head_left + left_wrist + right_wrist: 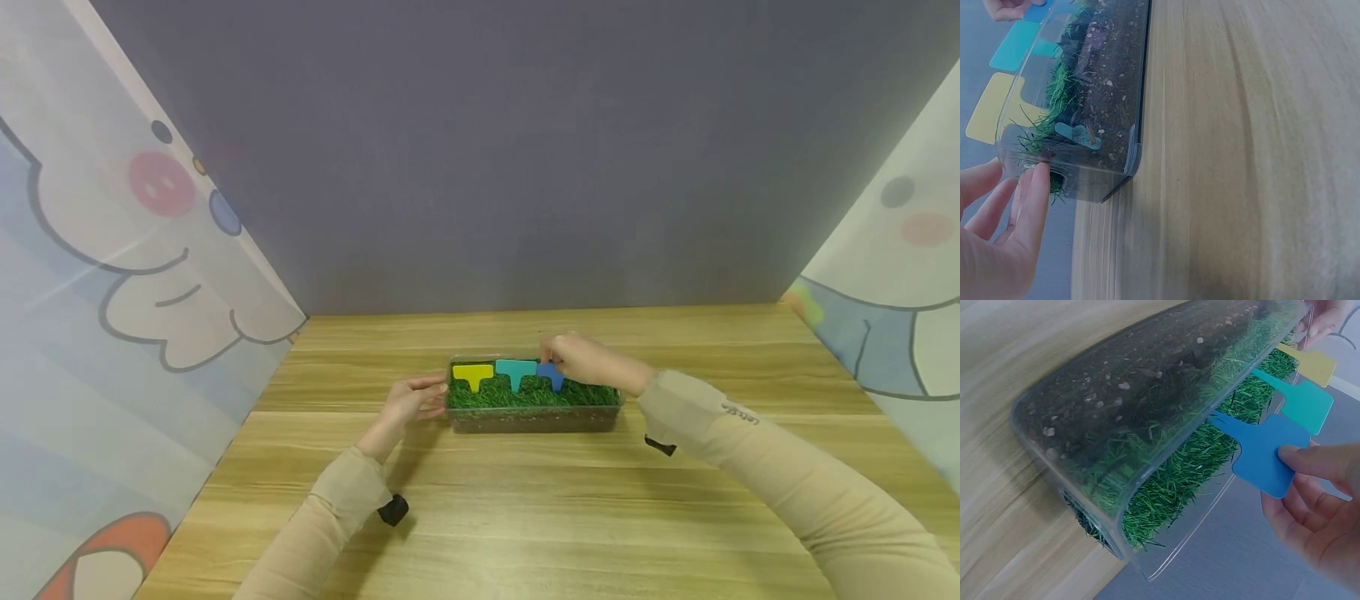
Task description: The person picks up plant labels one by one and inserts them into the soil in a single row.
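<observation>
A clear plastic box [536, 421] of dark soil [1104, 394] topped with green grass [525, 398] sits on the table. Three T-shaped plant labels stand in the grass: yellow [473, 373] at the left, teal [516, 372] in the middle and blue [551, 375] to its right. My right hand [585, 358] pinches the blue label's wide head between thumb and fingers; its narrow stem reaches down into the grass. My left hand [405, 404] touches the box's left end with extended fingers [1034, 206].
A wooden table [487, 508] lies under the box, with a grey panel [525, 167] rising behind it. Cartoon-printed sheets [112, 250] flank both sides. Inside the box, a small bluish piece [1079, 135] shows against the soil.
</observation>
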{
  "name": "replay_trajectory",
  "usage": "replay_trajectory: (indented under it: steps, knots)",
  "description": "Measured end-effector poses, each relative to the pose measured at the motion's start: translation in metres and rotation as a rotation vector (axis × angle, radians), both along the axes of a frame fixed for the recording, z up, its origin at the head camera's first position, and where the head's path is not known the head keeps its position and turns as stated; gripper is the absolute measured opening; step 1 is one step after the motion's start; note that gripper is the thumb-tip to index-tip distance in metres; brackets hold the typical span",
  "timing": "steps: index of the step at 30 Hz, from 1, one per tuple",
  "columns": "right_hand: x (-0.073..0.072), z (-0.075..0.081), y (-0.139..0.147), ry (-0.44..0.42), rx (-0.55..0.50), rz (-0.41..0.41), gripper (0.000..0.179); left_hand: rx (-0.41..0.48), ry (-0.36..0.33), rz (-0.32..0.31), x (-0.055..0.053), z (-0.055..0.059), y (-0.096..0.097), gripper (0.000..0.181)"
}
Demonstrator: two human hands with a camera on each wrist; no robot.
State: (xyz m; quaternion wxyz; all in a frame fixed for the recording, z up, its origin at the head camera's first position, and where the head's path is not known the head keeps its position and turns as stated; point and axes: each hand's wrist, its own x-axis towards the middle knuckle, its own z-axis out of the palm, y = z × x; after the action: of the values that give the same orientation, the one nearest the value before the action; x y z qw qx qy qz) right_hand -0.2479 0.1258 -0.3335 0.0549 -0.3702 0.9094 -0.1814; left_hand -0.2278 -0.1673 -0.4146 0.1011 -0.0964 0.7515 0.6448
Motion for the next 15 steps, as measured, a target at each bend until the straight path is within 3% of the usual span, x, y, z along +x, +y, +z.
replay_trajectory:
  steps: [5,10,15]
  knots:
    - [0.000,0.000,0.000,-0.007,0.011,-0.011,0.025,0.030,0.017,-0.029,-0.004,-0.007,-0.006,0.037]
    - [0.000,0.000,0.000,-0.005,0.008,-0.011,0.024,-0.009,-0.001,0.008,0.000,0.001,0.001,0.036]
    - [-0.001,-0.001,0.001,0.007,0.002,-0.014,0.022,0.017,-0.021,-0.018,-0.009,-0.013,-0.007,0.040]
